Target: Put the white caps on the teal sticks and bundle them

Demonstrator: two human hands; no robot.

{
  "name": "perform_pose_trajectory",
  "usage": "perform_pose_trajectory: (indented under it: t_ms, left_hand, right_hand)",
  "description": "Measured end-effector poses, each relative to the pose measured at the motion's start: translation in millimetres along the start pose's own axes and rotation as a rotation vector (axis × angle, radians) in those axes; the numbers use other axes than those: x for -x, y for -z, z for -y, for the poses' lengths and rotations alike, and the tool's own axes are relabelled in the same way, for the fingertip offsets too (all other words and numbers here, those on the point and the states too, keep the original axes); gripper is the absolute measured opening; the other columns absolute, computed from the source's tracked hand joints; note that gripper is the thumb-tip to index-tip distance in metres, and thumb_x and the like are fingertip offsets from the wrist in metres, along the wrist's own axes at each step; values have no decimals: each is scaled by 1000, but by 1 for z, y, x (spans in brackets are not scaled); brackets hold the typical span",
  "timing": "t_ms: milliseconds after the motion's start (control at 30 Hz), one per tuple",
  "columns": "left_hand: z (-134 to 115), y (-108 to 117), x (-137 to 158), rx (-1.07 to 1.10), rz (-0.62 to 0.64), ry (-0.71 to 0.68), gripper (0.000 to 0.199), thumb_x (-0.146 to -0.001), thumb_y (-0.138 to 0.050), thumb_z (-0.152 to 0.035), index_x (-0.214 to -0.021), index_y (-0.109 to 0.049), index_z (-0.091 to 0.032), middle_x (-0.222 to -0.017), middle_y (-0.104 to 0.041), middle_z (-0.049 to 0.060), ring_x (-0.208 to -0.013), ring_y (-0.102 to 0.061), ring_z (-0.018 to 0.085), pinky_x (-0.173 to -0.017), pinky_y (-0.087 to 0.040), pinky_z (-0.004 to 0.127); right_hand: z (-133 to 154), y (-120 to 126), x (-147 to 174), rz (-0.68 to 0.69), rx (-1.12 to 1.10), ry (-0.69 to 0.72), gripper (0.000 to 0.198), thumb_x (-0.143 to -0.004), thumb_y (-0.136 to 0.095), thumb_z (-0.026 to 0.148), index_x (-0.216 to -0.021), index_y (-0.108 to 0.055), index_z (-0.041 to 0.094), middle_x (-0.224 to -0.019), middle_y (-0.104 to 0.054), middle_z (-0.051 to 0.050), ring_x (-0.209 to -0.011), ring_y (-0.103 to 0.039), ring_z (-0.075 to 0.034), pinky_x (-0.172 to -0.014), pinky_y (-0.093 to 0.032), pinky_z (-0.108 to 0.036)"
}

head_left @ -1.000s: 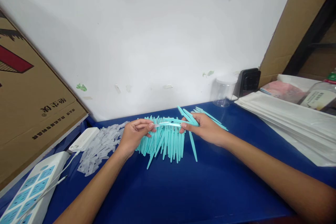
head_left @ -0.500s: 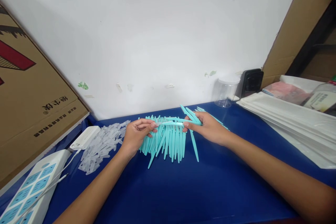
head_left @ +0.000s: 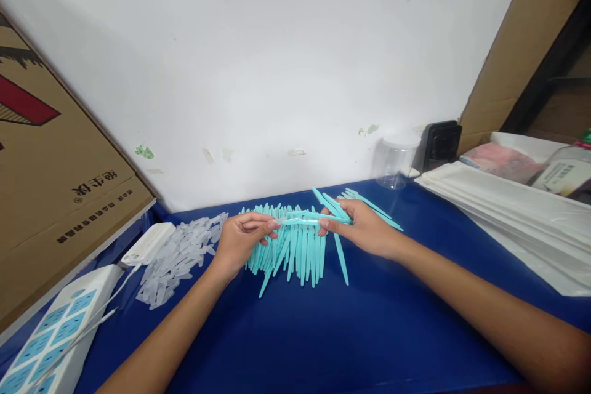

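Several turquoise eyebrow razors (head_left: 333, 204) are gripped in my right hand (head_left: 364, 226), fanned out between thumb and fingers. One of them points left across the gap towards my left hand (head_left: 247, 237). Its blade end meets a clear plastic cap (head_left: 281, 220) pinched between my left thumb and fingers; how far the cap covers the blade is too small to tell. Beneath both hands lies a row of turquoise razors (head_left: 305, 252) side by side on the blue table (head_left: 295, 338). To the left of my left hand spreads a pile of clear caps (head_left: 182, 252).
More razors (head_left: 373, 208) lie behind my right hand. A clear lidded jar (head_left: 394, 163) stands by the wall. White sheets (head_left: 503, 215) are stacked at right. A power strip (head_left: 60, 326), a white box (head_left: 150, 243) and a cable occupy the left, beside a cardboard box (head_left: 55, 166).
My right hand and its razors have shifted slightly left, closer to my left hand. Both hands keep their hold.
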State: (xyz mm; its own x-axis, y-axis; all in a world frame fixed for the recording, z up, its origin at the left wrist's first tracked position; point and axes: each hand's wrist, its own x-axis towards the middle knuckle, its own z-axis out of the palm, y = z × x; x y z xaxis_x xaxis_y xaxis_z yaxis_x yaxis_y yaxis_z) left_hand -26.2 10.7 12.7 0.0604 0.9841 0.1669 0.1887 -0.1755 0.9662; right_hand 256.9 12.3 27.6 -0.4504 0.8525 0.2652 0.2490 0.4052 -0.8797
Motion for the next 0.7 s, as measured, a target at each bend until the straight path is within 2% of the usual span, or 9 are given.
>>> perform_pose_trajectory:
  t_ms: [200, 400, 700]
  left_hand:
    - [-4, 3, 0, -7, -2, -19, 27, -74, -85, -40, -85, -77, -17, -77, -78, 9, -68, -74, 23, -55, -52, 29]
    - [-4, -2, 4, -29, 65, -28, 26, -74, -85, -39, -86, -78, -17, -78, -79, 9, -68, -74, 24, -54, -54, 30]
    - [-9, -8, 10, -31, 121, -15, 25, -74, -86, -37, -84, -78, -14, -75, -79, 10, -66, -74, 22, -54, -54, 27]
  right_hand:
    - [1, 3, 0, 0, -14, -10, 25, -95, -61, 44, -88, -71, 22, -88, -75, -4, -88, -65, -24, -82, -43, -35]
    - [5, -1, 2, 17, 12, 8, 25, -94, -63, 44, -86, -72, 22, -83, -72, -2, -78, -61, -21, -74, -41, -33]
    - [5, -9, 5, 55, -17, -1, 29, -92, -66, 47, -86, -72, 20, -86, -71, -1, -77, -58, -18, -72, -39, -30]
